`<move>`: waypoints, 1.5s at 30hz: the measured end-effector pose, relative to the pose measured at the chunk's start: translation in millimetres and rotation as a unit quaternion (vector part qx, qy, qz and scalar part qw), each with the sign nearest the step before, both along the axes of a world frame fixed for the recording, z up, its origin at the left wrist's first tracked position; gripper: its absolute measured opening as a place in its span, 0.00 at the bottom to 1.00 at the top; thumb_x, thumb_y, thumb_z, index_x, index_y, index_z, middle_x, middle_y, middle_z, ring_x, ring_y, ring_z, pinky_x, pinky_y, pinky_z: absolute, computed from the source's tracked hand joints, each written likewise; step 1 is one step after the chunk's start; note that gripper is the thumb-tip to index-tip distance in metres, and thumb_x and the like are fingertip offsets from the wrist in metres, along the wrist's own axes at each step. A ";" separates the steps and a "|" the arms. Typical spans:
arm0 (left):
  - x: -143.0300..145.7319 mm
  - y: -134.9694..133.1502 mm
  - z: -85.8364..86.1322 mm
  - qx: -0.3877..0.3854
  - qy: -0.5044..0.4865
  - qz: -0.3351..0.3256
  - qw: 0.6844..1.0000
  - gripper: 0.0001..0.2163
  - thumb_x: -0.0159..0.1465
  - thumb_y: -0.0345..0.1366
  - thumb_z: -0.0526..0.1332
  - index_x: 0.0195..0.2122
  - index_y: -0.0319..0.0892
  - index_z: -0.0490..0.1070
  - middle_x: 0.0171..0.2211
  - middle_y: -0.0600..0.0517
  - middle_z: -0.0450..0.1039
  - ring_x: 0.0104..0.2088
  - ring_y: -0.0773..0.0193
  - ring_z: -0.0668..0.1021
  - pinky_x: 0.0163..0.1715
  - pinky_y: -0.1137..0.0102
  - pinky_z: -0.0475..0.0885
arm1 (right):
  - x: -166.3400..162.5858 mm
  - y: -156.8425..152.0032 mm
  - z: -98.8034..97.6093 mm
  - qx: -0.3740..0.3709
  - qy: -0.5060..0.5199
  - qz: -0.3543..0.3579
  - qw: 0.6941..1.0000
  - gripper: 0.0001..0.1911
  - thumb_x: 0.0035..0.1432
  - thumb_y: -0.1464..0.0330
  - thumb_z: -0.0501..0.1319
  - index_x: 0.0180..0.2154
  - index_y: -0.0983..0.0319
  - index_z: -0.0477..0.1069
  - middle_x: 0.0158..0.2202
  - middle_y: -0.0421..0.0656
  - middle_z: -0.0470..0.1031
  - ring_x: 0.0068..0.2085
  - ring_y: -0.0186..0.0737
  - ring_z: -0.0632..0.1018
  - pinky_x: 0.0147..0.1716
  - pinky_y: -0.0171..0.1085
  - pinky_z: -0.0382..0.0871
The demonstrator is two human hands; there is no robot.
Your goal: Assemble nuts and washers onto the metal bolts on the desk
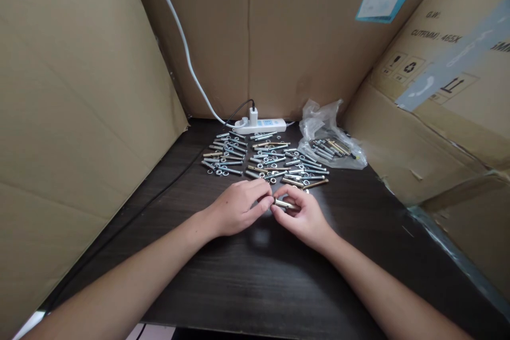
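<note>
My right hand is closed around a metal bolt that lies sideways between its fingers, its end pointing left. My left hand meets it, fingertips pinched at the bolt's left end; what they pinch is too small to make out. Both hands rest low over the dark wooden table, just in front of a spread of several bolts, sleeves and washers.
A clear plastic bag with more bolts lies at the back right. A white power strip with a plugged charger and cables sits against the back. Cardboard box walls close in the table on the left, back and right.
</note>
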State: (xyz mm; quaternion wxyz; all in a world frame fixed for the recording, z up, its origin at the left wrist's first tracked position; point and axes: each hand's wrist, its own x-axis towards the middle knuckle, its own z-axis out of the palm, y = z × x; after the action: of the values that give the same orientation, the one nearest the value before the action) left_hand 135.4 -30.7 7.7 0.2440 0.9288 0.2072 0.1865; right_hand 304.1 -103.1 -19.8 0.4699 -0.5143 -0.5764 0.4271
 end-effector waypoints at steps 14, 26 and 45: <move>-3.0 -2.8 4.6 -0.011 -0.030 -0.016 0.999 0.05 0.63 0.32 0.51 0.40 0.41 0.60 0.37 0.52 0.65 0.35 0.65 0.69 0.35 0.71 0.65 | 1.9 -0.9 2.9 0.016 -0.023 -0.010 1.000 0.08 0.53 0.66 0.61 0.31 0.62 0.65 0.20 0.34 0.58 0.21 0.28 0.58 0.19 0.30 0.50; -1.1 -2.1 1.3 -0.005 -0.021 -0.011 1.000 0.05 0.65 0.36 0.50 0.38 0.41 0.62 0.35 0.52 0.66 0.34 0.64 0.70 0.35 0.71 0.65 | 2.5 -1.8 4.6 0.014 -0.021 -0.013 1.000 0.08 0.54 0.65 0.61 0.31 0.62 0.65 0.19 0.33 0.56 0.21 0.28 0.57 0.20 0.30 0.49; -1.7 -2.4 0.1 -0.004 -0.031 -0.013 0.999 0.06 0.64 0.34 0.51 0.40 0.42 0.62 0.35 0.52 0.66 0.35 0.65 0.70 0.35 0.70 0.66 | 3.6 -1.6 1.7 0.013 -0.010 -0.016 1.000 0.08 0.53 0.65 0.61 0.31 0.63 0.65 0.21 0.34 0.59 0.22 0.29 0.59 0.21 0.30 0.51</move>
State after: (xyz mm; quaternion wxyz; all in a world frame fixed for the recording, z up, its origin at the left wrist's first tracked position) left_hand 133.8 -33.1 7.8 0.2562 0.9243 0.1880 0.2112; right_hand 307.7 -104.7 -18.1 0.4772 -0.5218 -0.5784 0.4068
